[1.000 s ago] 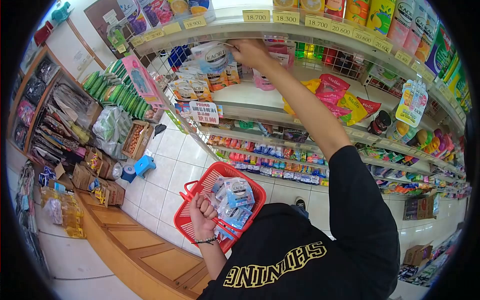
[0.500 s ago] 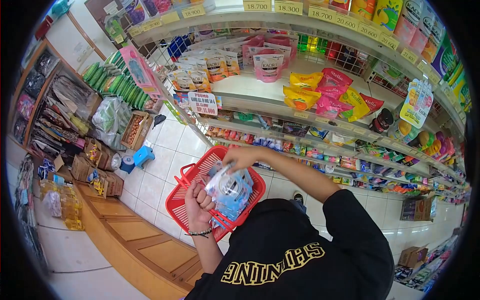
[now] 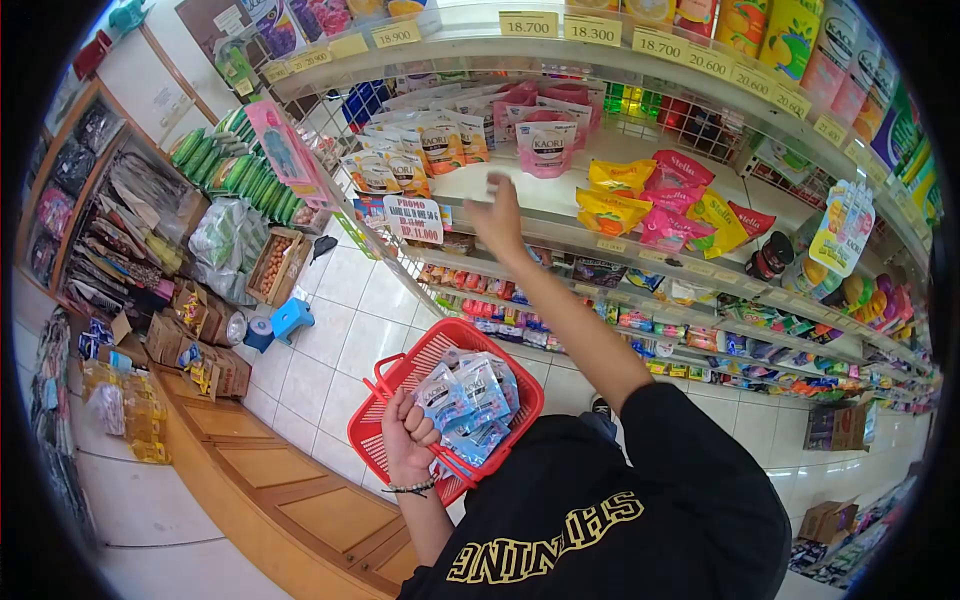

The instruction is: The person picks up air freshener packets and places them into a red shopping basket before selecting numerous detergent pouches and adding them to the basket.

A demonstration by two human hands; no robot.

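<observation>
My left hand is closed around the handle of a red shopping basket, held low in front of my body. Inside the basket lies a heap of blue and white KAORI pouches. My right hand is lifted to the shelf edge, fingers apart and slightly blurred, with nothing in it. Behind it on the shelf, a pink KAORI pouch stands at the front of its row. Orange and white KAORI pouches are to the left of the hand.
Yellow and pink Stella packs lie farther right on this shelf. A promo card hangs at its left end. Lower shelves carry many small packets. A blue stool and a crate of eggs are on the floor.
My right hand has left the pouch in the basket and moved up to the shelf. The pouch now rests among the others. My left hand still grips the basket handle.
</observation>
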